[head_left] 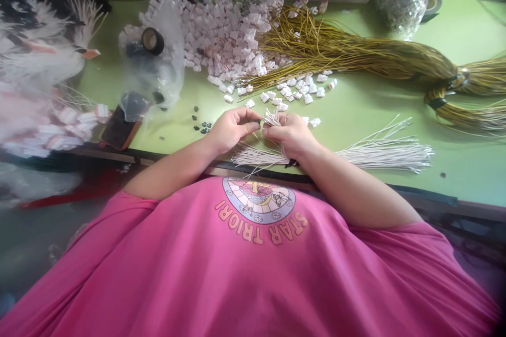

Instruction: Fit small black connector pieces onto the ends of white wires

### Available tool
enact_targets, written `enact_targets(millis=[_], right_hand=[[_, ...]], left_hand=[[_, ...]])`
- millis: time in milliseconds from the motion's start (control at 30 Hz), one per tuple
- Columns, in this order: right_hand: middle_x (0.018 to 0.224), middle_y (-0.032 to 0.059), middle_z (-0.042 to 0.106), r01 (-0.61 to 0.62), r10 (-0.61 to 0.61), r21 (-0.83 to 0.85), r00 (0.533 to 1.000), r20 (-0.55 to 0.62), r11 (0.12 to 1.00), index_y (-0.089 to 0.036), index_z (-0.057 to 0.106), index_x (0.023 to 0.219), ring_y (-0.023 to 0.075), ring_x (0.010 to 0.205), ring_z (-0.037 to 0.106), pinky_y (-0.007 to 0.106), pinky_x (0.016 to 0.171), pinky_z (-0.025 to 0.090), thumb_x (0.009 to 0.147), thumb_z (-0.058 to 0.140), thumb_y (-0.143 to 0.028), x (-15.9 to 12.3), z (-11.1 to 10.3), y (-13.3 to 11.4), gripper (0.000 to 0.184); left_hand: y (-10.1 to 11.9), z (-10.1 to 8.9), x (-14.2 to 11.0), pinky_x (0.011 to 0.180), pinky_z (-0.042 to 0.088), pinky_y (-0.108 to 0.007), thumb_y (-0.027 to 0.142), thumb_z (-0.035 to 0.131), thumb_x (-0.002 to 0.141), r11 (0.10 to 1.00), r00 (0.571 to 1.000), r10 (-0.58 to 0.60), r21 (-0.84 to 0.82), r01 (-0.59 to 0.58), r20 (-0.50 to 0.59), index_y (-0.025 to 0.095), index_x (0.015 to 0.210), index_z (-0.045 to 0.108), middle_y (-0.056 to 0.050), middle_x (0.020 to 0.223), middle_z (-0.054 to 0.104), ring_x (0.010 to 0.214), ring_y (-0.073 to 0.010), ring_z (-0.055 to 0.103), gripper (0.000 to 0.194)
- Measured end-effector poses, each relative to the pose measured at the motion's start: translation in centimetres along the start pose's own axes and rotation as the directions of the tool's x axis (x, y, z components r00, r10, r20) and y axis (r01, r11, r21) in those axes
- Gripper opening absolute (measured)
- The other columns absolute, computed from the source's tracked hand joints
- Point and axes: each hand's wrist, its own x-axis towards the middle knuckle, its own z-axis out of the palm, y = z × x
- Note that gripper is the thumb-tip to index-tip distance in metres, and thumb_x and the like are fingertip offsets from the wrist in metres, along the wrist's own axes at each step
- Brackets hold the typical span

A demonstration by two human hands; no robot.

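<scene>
My left hand [233, 129] is closed in a pinch, with a small dark piece showing between its thumb and index fingertips. Facing it, my right hand [294, 134] grips a tuft of thin white wires [272, 117] whose tips stick up past the fingers. The two hands' fingertips are close together. Under and beside my right wrist lies a bundle of white wires [383, 157] along the table's front edge. Several small black pieces [204, 129] are scattered left of my left hand. Small white connectors [276, 100] lie just beyond my hands.
A big heap of white connectors [221, 31] covers the back middle. Yellow-and-black wires [375, 58] stretch to the right, tied. At left are a phone [122, 125], a tape roll [152, 41] on a plastic bag [174, 68], and more white wires [47, 63].
</scene>
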Motion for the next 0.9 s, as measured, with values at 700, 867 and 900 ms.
enact_targets(millis=[700, 867, 900], right_hand=[[0.052, -0.0035, 0.044, 0.033, -0.020, -0.254, 0.998, 0.056, 0.967, -0.016, 0.050, 0.058, 0.0064, 0.048, 0.038, 0.025, 0.047, 0.027, 0.062, 0.067, -0.021, 0.26, -0.71, 0.32, 0.019], [0.051, -0.0038, 0.046, 0.016, -0.010, -0.130, 0.999, 0.048, 0.991, -0.015, 0.056, 0.062, 0.0062, 0.046, 0.039, 0.024, 0.046, 0.028, 0.061, 0.071, -0.023, -0.04, -0.44, 0.04, 0.017], [0.049, -0.0045, 0.045, 0.010, -0.006, -0.069, 0.999, 0.051, 0.998, -0.015, 0.056, 0.062, 0.0057, 0.045, 0.037, 0.024, 0.045, 0.026, 0.060, 0.071, -0.023, -0.07, -0.42, 0.00, 0.018]], left_hand=[[-0.43, 0.27, 0.28, 0.079, 0.048, -0.028, 0.020, 0.069, 0.072, 0.937, 0.963, 0.263, 0.255, -0.240, -0.058, 0.015, 0.086, 0.064, -0.002, 0.085, 0.067, 0.077, -0.0116, 0.060, 0.016], [-0.16, -0.24, 0.21, 0.073, 0.048, -0.025, 0.022, 0.071, 0.071, 0.977, 0.985, 0.147, 0.168, -0.131, -0.088, 0.014, 0.084, 0.064, -0.001, 0.081, 0.066, 0.072, -0.0097, 0.059, 0.017], [-0.16, -0.38, 0.18, 0.071, 0.048, -0.025, 0.023, 0.071, 0.070, 0.983, 0.988, 0.122, 0.152, -0.107, -0.093, 0.015, 0.085, 0.064, -0.001, 0.080, 0.065, 0.070, -0.0092, 0.058, 0.018]])
